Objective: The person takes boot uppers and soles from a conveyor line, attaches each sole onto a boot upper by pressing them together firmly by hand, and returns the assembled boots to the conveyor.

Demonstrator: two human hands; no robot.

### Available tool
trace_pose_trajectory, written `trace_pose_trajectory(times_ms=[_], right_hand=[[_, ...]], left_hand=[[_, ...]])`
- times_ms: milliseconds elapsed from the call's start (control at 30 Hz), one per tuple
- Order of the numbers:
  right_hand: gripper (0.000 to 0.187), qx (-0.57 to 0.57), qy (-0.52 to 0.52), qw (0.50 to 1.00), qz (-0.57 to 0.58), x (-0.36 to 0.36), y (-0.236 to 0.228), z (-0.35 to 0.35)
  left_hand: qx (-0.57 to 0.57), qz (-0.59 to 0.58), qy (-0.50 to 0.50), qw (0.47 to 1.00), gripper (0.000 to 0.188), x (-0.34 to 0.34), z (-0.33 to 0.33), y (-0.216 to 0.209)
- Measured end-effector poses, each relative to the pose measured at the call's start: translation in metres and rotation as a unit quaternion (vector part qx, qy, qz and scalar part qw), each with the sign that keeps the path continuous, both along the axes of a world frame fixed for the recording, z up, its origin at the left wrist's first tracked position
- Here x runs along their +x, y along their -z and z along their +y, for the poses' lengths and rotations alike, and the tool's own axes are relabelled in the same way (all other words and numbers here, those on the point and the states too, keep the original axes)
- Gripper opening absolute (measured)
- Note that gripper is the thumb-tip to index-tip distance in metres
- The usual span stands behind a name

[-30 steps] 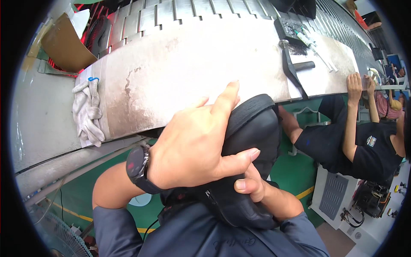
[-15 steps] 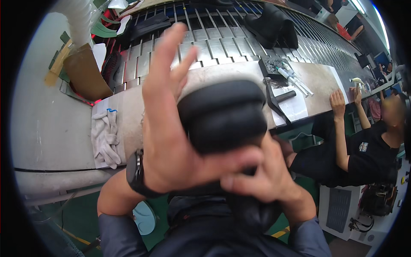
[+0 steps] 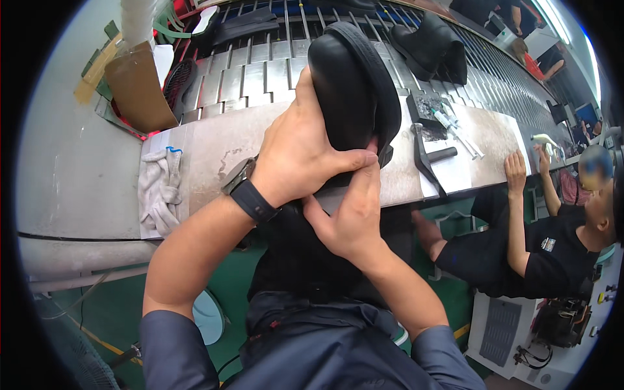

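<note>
A black boot [image 3: 348, 91] with a ribbed sole stands toe-up over the grey workbench [image 3: 214, 146]. My left hand [image 3: 299, 153], with a dark watch on its wrist, wraps around the boot's upper from the left, thumb across the front. My right hand [image 3: 351, 214] comes from below and pinches the boot's lower edge near the heel. The boot's shaft hangs down toward my lap, mostly hidden by my hands.
White cloth gloves [image 3: 159, 188] lie at the bench's left end. A black hammer-like tool [image 3: 426, 153], syringes [image 3: 455, 127] and paper lie to the right. Behind, a slatted conveyor [image 3: 260, 65] carries more black boots [image 3: 429, 42]. A seated person [image 3: 539, 240] rests a hand on the bench at right.
Both hands have pushed the boot forward, away from my face and out over the bench. My left hand's fingers, spread half a second ago, now close around the upper.
</note>
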State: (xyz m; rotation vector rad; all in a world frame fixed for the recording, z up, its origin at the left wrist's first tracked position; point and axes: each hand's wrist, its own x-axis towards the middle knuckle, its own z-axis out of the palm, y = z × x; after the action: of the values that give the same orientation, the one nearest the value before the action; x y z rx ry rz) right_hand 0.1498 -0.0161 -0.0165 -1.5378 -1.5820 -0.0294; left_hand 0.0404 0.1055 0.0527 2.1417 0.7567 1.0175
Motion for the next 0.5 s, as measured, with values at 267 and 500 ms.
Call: trace_pose_trajectory(times_ms=[267,500], right_hand=[[0.031,0.083,-0.003,0.996,-0.013,0.074,-0.099,-0.013],[0.048,-0.04,-0.088,0.989,-0.109,0.058,-0.175,0.053]], left_hand=[[0.012,0.038,-0.028,0.999,0.123,0.001,-0.009,-0.001],[-0.025,0.067,-0.06,0.996,0.119,0.0,-0.011,-0.007]])
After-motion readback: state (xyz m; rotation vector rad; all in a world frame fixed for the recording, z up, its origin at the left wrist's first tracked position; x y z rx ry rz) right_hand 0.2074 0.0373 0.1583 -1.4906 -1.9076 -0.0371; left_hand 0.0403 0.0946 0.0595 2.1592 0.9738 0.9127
